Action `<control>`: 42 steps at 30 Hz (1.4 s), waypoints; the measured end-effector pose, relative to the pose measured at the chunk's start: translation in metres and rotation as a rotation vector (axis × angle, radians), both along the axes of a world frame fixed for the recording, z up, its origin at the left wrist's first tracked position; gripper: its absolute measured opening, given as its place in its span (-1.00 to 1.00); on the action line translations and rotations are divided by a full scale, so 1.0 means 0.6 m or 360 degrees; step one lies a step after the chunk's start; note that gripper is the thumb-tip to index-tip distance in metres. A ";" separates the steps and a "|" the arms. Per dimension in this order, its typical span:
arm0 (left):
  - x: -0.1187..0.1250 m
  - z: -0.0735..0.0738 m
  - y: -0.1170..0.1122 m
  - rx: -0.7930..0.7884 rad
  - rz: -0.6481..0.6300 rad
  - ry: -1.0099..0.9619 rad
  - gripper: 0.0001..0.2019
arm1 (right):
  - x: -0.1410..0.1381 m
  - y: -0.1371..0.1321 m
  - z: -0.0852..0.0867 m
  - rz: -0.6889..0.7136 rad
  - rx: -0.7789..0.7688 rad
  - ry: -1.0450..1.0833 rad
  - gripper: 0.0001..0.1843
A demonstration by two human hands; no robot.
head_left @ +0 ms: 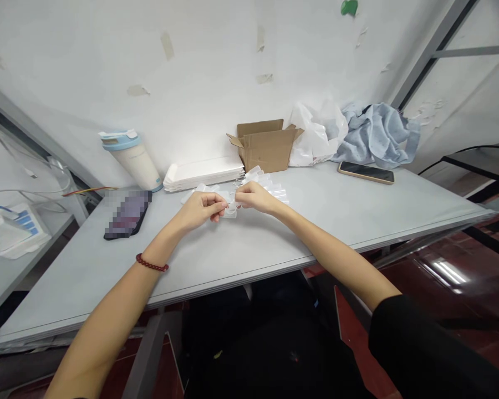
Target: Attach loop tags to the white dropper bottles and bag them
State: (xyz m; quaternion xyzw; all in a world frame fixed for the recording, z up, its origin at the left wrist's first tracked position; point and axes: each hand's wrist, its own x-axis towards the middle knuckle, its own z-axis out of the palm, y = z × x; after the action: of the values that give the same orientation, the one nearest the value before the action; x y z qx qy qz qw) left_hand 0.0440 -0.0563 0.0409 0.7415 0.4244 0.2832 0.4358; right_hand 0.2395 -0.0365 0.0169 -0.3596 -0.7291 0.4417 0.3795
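Note:
Both my hands meet over the middle of the grey table (249, 249). My left hand (202, 209), with a red bead bracelet on its wrist, pinches one end of a small clear plastic piece (232, 208). My right hand (253, 197) pinches the other end. Just behind my hands lies a loose pile of several more clear plastic pieces (270, 183). A stack of white trays (203, 173) lies behind that pile to the left.
An open cardboard box (266, 145), a white plastic bag (316, 136) and a blue cloth (378, 133) stand along the wall. A phone (366, 172) lies at right, a dark blurred device (128, 215) at left, and a tumbler (133, 159) behind it.

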 end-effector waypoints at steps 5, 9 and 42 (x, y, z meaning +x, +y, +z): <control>-0.001 -0.013 0.003 0.0012 -0.0028 0.0014 -0.74 | -0.002 0.000 -0.009 -0.0005 0.0009 -0.0069 -0.70; 0.000 -0.015 0.003 0.0023 -0.0029 0.0020 -0.74 | -0.001 0.002 -0.011 -0.0004 0.0002 -0.0101 -0.70; -0.043 -0.027 0.059 0.0728 0.0962 0.0566 -0.79 | 0.059 0.071 -0.030 -0.0558 0.0542 -0.1384 -0.77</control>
State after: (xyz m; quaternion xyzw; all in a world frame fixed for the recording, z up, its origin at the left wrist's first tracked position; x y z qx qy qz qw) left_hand 0.0180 -0.0210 0.0247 0.6987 0.6176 0.3528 0.0771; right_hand 0.2748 0.0064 -0.0011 -0.5606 -0.8102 0.0551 0.1622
